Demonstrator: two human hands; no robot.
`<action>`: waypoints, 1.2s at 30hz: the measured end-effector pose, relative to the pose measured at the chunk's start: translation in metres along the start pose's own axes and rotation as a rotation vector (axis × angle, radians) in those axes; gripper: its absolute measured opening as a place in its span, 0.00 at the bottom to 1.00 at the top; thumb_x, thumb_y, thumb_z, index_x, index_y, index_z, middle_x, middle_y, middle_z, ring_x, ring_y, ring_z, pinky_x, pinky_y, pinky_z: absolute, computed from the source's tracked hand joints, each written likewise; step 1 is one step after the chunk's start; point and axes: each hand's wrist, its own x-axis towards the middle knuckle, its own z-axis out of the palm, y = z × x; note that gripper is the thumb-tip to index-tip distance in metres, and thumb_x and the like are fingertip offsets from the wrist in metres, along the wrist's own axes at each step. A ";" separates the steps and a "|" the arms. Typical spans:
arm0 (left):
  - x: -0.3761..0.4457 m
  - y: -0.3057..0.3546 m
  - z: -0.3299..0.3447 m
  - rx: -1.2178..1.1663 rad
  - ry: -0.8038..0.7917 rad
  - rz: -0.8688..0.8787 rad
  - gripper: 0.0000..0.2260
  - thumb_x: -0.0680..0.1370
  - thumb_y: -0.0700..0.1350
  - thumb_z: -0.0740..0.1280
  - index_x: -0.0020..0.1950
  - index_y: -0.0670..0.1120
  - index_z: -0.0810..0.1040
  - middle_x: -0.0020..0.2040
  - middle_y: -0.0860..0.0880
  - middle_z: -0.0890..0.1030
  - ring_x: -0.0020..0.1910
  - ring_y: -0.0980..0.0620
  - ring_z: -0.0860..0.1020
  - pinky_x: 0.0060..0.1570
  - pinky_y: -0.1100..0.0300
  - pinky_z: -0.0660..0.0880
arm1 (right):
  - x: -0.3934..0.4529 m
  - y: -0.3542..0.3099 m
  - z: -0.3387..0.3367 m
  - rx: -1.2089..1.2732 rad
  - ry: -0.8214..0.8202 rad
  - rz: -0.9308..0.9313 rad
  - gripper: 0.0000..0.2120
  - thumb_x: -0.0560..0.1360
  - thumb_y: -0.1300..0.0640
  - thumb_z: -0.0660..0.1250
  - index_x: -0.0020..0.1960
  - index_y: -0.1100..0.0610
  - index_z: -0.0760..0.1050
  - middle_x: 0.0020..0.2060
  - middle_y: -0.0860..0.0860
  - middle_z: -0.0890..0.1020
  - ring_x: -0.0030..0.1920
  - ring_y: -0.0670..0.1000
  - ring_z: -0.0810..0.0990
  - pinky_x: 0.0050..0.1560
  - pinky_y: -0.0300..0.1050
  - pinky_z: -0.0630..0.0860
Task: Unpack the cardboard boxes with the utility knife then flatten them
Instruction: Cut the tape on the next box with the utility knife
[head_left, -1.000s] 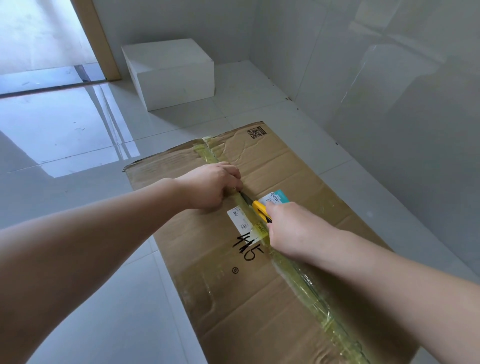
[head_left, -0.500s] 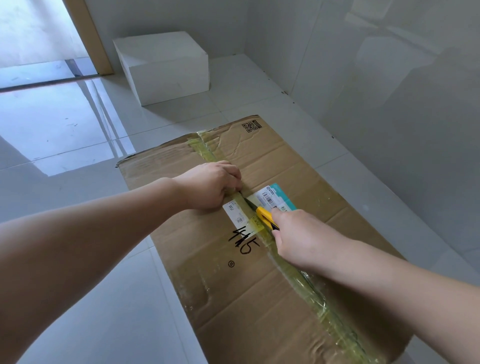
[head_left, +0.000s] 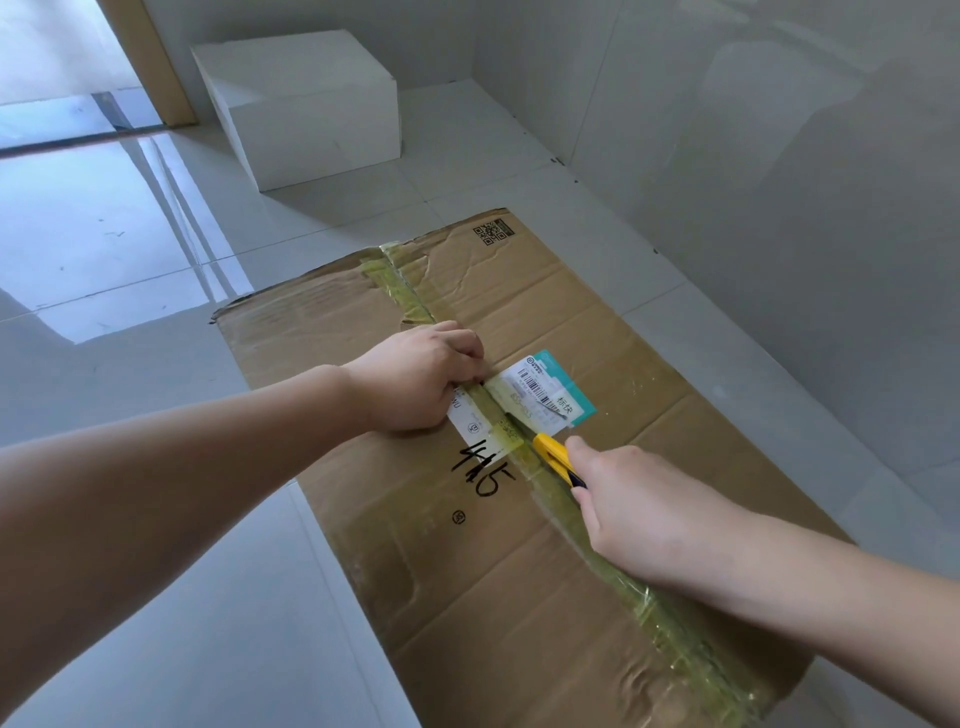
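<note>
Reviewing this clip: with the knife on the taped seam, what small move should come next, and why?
Probably draw the utility knife further along the tape seam toward the body. The right hand grips it with its tip at the seam beside the shipping label, the left hand braces the cardboard box, and the tape nearer the camera looks uncut.

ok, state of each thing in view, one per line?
Brown cardboard box: closed, taped, lying on the floor.
Yellowish tape seam: blade in it by the label.
Yellow utility knife: gripped by right hand.
Left hand: fingers curled, pressing on the box.
White box: closed, untouched.
</note>
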 end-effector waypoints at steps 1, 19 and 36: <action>0.000 0.003 0.001 -0.005 -0.001 0.017 0.22 0.68 0.38 0.56 0.58 0.46 0.81 0.55 0.49 0.79 0.55 0.47 0.74 0.51 0.49 0.77 | -0.001 -0.001 0.002 0.022 0.004 0.004 0.20 0.78 0.61 0.56 0.69 0.57 0.59 0.34 0.47 0.66 0.31 0.48 0.64 0.27 0.37 0.57; 0.016 -0.021 0.001 -0.012 0.036 0.139 0.19 0.71 0.41 0.54 0.51 0.46 0.84 0.49 0.48 0.80 0.48 0.46 0.76 0.45 0.50 0.78 | 0.012 0.007 0.017 0.089 0.089 -0.048 0.24 0.79 0.59 0.56 0.74 0.59 0.56 0.51 0.56 0.79 0.52 0.59 0.77 0.42 0.42 0.62; 0.046 -0.015 0.016 -0.184 0.254 -0.081 0.13 0.60 0.37 0.56 0.30 0.43 0.80 0.35 0.48 0.80 0.41 0.43 0.75 0.47 0.50 0.74 | 0.015 -0.006 0.015 0.098 0.083 0.122 0.07 0.82 0.53 0.53 0.56 0.56 0.62 0.33 0.49 0.66 0.37 0.58 0.67 0.36 0.47 0.61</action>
